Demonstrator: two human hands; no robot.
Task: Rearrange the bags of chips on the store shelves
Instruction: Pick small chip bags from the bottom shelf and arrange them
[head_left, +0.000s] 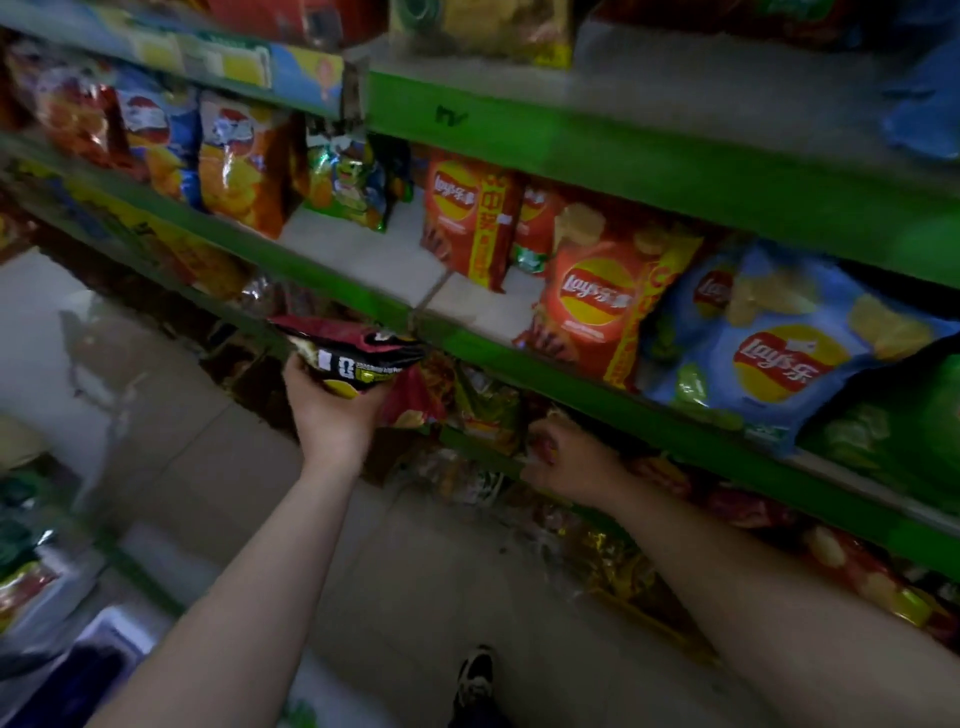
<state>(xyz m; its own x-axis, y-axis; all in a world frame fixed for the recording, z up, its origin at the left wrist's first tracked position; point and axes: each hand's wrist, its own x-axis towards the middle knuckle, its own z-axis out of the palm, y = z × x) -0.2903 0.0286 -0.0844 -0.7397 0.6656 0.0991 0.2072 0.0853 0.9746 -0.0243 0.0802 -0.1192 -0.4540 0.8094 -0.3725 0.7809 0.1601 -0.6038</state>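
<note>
Green metal middle shelf (363, 249) with bare white patch left of the red Lay's chip bags (592, 296); judged the likely landing spot. Black-and-maroon crinkly chip bag (358, 353) just off the shelf lip, cupped from below by left hand (332, 415), fingers curled round its lower edge: lift clear of lip, stand upright, label outward. Right hand (566, 462) at lower shelf (483, 457), fingers curled among blurred packets (488, 410), unable to tell whether gripping anything.

Held bag (358, 358) left of shelved bags (592, 306)
</note>
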